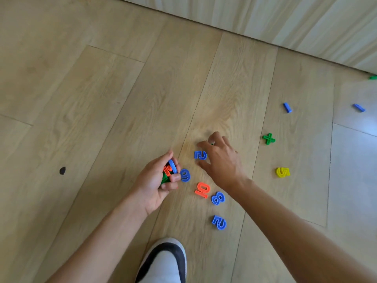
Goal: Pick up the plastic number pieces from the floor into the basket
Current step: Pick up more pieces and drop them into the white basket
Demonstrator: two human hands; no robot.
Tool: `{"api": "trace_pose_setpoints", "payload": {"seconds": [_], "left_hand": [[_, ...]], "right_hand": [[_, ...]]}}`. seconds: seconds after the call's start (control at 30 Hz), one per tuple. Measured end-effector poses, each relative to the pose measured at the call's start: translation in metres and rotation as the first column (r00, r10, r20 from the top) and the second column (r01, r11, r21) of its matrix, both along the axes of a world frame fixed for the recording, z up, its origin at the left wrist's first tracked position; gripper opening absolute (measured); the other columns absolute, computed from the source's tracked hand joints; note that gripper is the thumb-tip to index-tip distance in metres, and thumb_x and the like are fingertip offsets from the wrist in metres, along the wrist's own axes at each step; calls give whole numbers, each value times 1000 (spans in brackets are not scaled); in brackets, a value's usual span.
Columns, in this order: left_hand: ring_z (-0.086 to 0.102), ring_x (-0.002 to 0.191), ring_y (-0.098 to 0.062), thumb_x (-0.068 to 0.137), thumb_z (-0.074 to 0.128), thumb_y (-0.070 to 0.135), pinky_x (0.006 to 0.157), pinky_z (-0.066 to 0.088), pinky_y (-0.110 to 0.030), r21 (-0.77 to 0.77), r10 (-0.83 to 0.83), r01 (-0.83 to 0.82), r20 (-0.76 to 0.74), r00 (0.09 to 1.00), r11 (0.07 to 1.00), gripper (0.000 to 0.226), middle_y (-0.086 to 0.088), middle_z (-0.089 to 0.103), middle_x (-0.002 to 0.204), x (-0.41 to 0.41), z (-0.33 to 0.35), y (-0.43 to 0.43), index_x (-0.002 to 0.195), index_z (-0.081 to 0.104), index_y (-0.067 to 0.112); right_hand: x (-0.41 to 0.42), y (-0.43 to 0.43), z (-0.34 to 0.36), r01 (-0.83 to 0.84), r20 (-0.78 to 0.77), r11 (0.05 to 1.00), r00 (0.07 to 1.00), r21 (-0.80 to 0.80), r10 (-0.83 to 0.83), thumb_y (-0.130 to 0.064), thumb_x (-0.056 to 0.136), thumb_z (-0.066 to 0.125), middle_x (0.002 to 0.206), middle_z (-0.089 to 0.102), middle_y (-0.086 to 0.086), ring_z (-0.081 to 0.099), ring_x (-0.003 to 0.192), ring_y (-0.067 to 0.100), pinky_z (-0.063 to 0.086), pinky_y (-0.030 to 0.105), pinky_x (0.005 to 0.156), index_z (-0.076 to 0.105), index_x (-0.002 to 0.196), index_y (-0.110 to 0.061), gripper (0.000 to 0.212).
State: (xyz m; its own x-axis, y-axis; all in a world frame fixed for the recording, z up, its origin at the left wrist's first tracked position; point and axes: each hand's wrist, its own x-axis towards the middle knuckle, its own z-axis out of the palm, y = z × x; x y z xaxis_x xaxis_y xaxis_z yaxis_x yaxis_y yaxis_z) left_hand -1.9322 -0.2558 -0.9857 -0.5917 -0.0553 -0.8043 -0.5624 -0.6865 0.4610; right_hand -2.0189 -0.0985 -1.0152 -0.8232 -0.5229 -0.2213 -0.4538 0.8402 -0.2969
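Left hand (152, 183) clutches collected pieces (169, 170); right hand (223, 161) fingers (214, 137) over green piece (212, 143), grasp unclear; blue 2 (200, 155) alongside.

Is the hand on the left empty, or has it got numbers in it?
It has some. The left hand curls its fingers round a bunch of pieces: blue, orange and green show between them.

The eight (217, 198) lies just right of the four (202, 189). The five (282, 172) and the cross (268, 138) lie well right of it.

Left hand (152, 183) curls round number pieces (169, 170); right hand (222, 160) reaches forward, palm down.
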Motion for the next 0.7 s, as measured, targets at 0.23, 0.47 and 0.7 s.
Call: {"api": "trace_pose_setpoints", "payload": {"seconds": [0.23, 0.47, 0.7], "left_hand": [[44, 47, -11, 96, 54, 28, 32, 26, -15, 39, 119, -120, 46, 992, 992, 29, -4, 51, 68, -3, -8, 5, 74, 52, 10], [50, 48, -15, 96, 51, 34, 36, 32, -19, 14, 101, -102, 55, 993, 995, 34, -8, 53, 70, -7, -9, 7, 73, 55, 11], [67, 86, -16, 97, 41, 46, 80, 49, -32, 237, 82, -63, -71, 994, 970, 47, -5, 70, 92, -6, 8, 11, 86, 75, 16]], "right_hand": [[-1, 0, -11, -18, -5, 997, 1000, -69, 18, -15, 89, 60, 111, 46, 7, 55, 94, 27, 55, 40, 70, 64, 111, -13, 23], [-1, -1, 24, 140, 151, 911, 985, -388, -87, -14, 80, 69, 108, 51, 1, 60, 81, 14, 51, 26, 73, 70, 105, -21, 26], [32, -30, 79, -204, 173, 906, 943, -371, 283, -13, 78, 63, 110, 54, 1, 52, 74, 14, 46, 29, 67, 71, 108, -26, 33]]}}
